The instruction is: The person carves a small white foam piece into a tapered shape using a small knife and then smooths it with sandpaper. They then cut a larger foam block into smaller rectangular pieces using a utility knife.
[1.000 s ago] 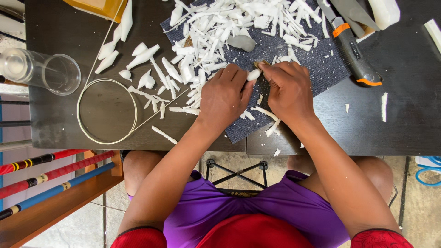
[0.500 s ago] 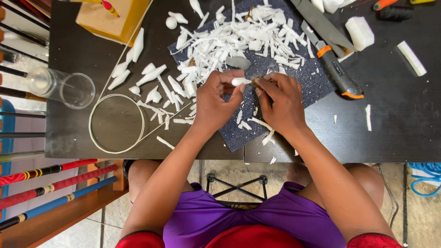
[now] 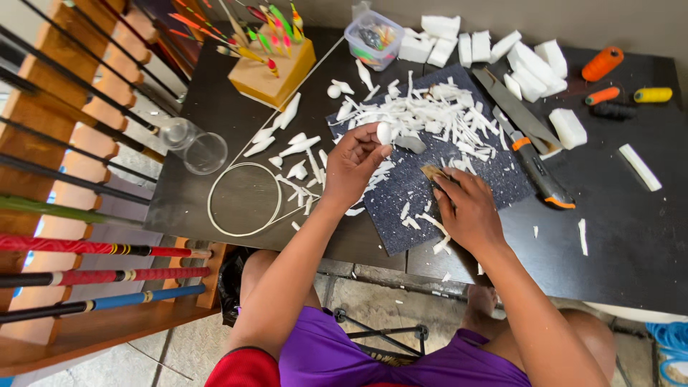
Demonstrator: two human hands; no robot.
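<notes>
Left hand (image 3: pixel 355 166) fingers pinched on white foam float body (image 3: pixel 384 132), raised over counter (image 3: pixel 236 107). Right hand (image 3: pixel 464 209), at 4 o'clock, closed on tan sanding piece (image 3: pixel 432 172) on dark mat (image 3: pixel 459 188).

Place: a small craft workshop, seemingly making fishing floats.
Bench: a dark table (image 3: pixel 631 236) is carrying a cutting mat (image 3: pixel 459 190) under white shavings (image 3: pixel 430 111).
Tools: a knife (image 3: pixel 537 168) and foam blocks (image 3: pixel 530 68) are lying about.
Stock: painted floats (image 3: pixel 261 29) are standing in a block; rods (image 3: pixel 100 276) are resting on a rack.
</notes>
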